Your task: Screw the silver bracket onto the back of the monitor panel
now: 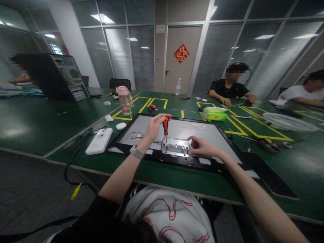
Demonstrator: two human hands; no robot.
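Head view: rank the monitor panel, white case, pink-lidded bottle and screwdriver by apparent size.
1. monitor panel, by far largest.
2-3. white case and pink-lidded bottle: look alike; the bottle stands farther off, so unranked.
4. screwdriver, smallest, partly hidden in the left hand.

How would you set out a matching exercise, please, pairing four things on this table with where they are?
Things:
1. screwdriver
2. white box
3. pink-capped bottle
4. green tissue pack

Places:
A. beyond the panel's far right corner
B. in the left hand
C. beside the panel's left edge
D. beyond the panel's far left corner

Pairs: 1-B, 2-C, 3-D, 4-A.
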